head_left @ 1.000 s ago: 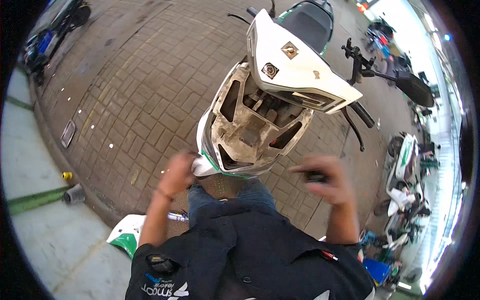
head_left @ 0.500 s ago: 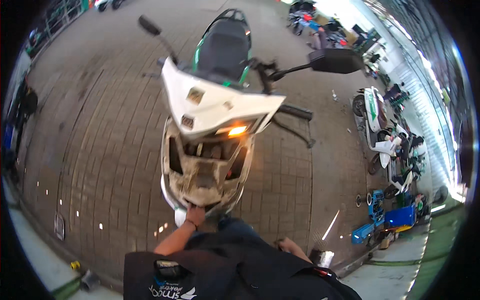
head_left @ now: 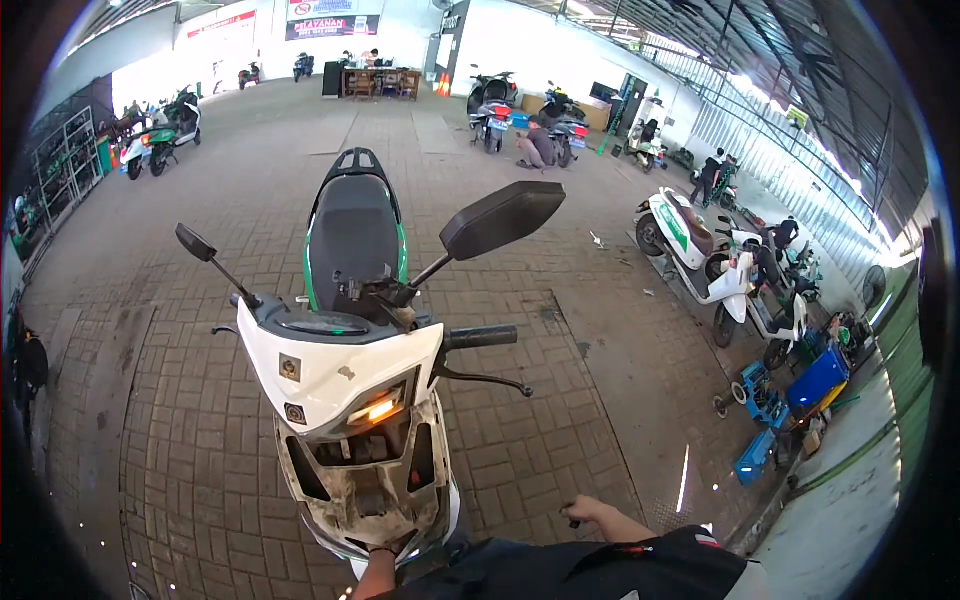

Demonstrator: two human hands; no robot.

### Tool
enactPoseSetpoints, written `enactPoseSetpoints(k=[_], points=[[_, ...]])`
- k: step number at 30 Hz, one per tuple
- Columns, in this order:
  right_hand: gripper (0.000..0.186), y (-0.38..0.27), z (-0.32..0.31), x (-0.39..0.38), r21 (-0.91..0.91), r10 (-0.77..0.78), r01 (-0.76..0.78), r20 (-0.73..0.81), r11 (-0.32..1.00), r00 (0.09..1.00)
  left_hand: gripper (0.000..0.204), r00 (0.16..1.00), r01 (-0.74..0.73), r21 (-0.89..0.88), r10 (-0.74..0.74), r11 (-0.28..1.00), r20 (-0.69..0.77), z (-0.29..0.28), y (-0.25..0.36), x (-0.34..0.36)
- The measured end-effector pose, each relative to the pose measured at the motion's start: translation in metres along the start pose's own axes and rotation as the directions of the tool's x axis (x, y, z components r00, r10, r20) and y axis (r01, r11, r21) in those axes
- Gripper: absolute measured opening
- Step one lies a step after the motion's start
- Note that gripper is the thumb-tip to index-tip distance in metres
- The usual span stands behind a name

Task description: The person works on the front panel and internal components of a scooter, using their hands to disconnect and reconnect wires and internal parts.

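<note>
A white and green scooter (head_left: 270, 375) faces me, its front cover off so that the dirty pale inner frame (head_left: 365, 500) lies bare. One orange turn signal (head_left: 381, 410) is lit. My left hand (head_left: 382, 556) reaches into the low front of that frame; its fingers are hidden there. Out to the right of the scooter, apart from it, my right hand (head_left: 592, 511) is closed around a small dark thing that I cannot make out.
The scooter's handlebar grip (head_left: 482, 337), brake lever (head_left: 490, 379) and mirror (head_left: 502, 219) stick out to the right. White scooters (head_left: 690, 240) and blue equipment (head_left: 815, 378) line the right wall. Farther back, a person (head_left: 540, 145) crouches beside parked scooters; a desk (head_left: 380, 82) stands behind.
The view has tilted up, bringing the far end of the workshop in. My left hand stays at the scooter's low front. My right hand now shows more fully, still closed.
</note>
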State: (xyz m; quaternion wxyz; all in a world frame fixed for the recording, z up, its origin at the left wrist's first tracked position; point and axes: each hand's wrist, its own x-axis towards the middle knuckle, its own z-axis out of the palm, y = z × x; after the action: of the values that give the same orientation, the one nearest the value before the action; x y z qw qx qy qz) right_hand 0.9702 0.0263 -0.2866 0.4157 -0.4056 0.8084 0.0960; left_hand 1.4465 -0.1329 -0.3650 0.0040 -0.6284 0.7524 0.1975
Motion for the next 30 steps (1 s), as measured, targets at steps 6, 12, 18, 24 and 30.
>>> enactPoseSetpoints(k=[6,12,18,24,30], points=[[0.037,-0.116,-0.052,-0.054,0.078,-0.207,0.216,-0.11,0.973,0.972,0.046,0.999,0.03,-0.007,-0.03,1.0,-0.015,-0.003,-0.01,0.009],[0.037,-0.077,0.023,-0.051,0.04,-0.2,0.197,0.059,0.98,0.978,0.046,0.999,0.036,-0.004,-0.036,0.999,-0.037,0.003,-0.024,0.009],[0.029,0.064,0.097,-0.052,-0.341,-0.485,0.598,0.364,0.725,0.795,0.046,0.998,0.031,-0.013,-0.032,0.999,-0.046,0.006,-0.019,0.013],[0.033,0.063,0.087,-0.064,-0.08,-0.459,0.474,0.148,0.877,0.876,0.046,0.998,0.048,0.015,-0.047,0.999,-0.044,0.004,-0.02,0.016],[0.042,-0.006,0.065,-0.044,0.069,-0.076,0.067,0.14,0.995,0.987,0.046,0.997,0.067,0.026,-0.066,0.997,-0.039,0.001,-0.017,0.02]])
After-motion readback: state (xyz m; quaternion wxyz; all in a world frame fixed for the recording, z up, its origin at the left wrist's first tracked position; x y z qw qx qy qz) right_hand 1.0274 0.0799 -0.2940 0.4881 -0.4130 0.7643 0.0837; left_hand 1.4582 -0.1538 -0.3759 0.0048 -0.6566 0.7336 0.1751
